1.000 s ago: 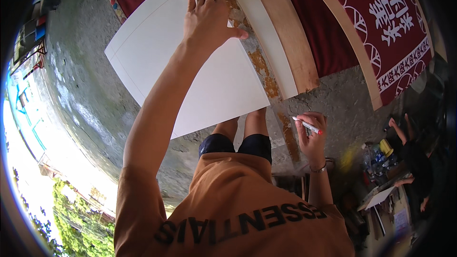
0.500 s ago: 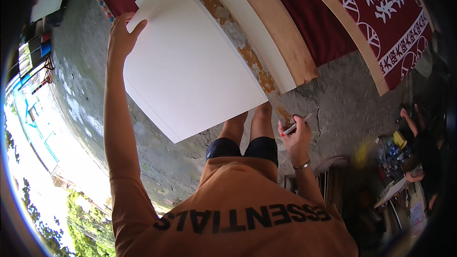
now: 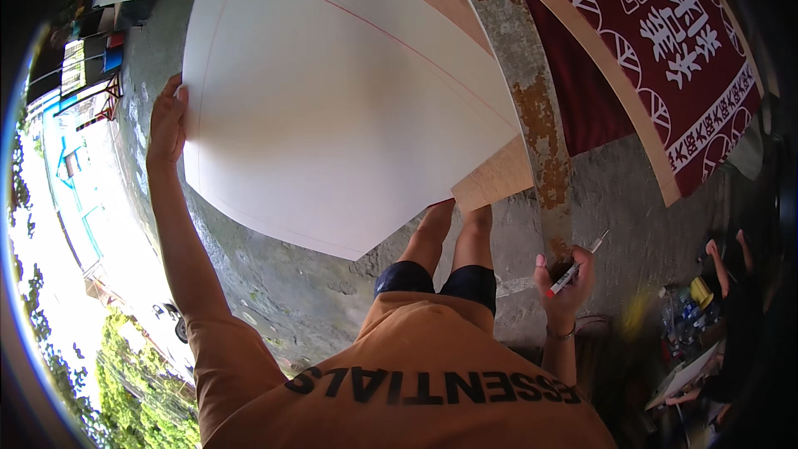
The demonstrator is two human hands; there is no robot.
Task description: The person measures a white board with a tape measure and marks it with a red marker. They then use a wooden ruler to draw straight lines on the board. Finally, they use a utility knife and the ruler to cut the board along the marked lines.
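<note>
My left hand (image 3: pixel 166 123) grips the left edge of a large white board (image 3: pixel 332 100) with thin red lines along its margins. The board is raised and tilted over the floor. Down by my side, my right hand (image 3: pixel 565 284) holds a marker with a red cap (image 3: pixel 573 266). That hand is next to the lower end of a long rusty metal strip (image 3: pixel 532 100), which runs past the board's right side. My bare legs (image 3: pixel 453 233) show below the board.
A plywood sheet (image 3: pixel 499 179) lies under the board on the concrete floor (image 3: pixel 274 283). A dark red banner with white signs (image 3: pixel 665 50) lies at the upper right. Another person's hand (image 3: pixel 721 256) and several bottles (image 3: pixel 686 308) are at the right edge.
My left hand went from flat on the board's face to its left edge, and the board has come up nearer to me. My right hand stays low with the marker.
</note>
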